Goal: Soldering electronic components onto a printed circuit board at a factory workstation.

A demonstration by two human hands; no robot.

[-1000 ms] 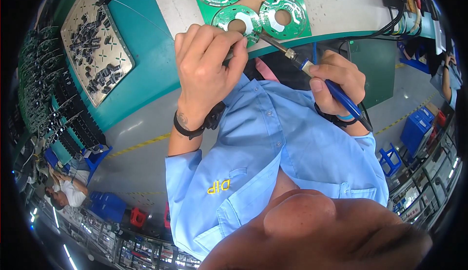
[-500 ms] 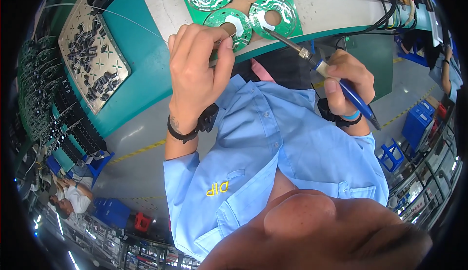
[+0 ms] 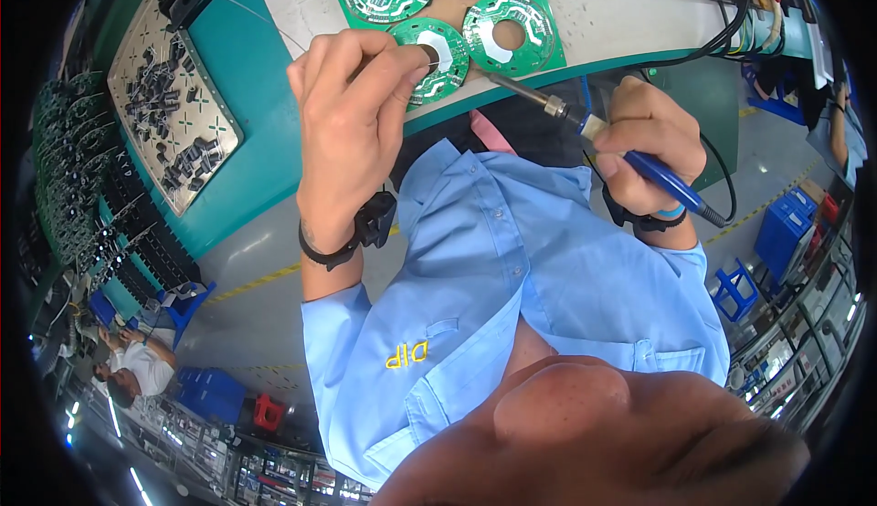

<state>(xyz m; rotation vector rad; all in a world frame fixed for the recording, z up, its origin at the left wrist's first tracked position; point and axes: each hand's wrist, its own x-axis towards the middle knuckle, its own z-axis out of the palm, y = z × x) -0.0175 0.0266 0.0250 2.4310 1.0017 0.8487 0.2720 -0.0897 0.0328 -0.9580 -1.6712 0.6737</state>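
Observation:
My left hand (image 3: 352, 118) is closed with thumb and forefinger pinched on a thin solder wire (image 3: 245, 5), which runs off to the upper left. Its fingertips are over the near left disc of a green circuit board panel (image 3: 422, 40), partly hiding that disc. My right hand (image 3: 650, 145) grips the blue handle of a soldering iron (image 3: 662, 177), held slanted. The iron's metal tip points left toward the panel, by the table's front edge and just short of the near right disc (image 3: 539, 26). Several such round boards with central holes make up the panel.
To the left, a metal tray (image 3: 196, 109) bears loose black components on the green mat (image 3: 260, 104). Beyond it stands a rack of green boards (image 3: 78, 168). Black cables (image 3: 722, 36) hang at the right end of the bench. People are in the background.
The iron's tip has come off the near right disc and back toward the table's front edge. My left hand has shifted slightly left, still pinching the solder wire.

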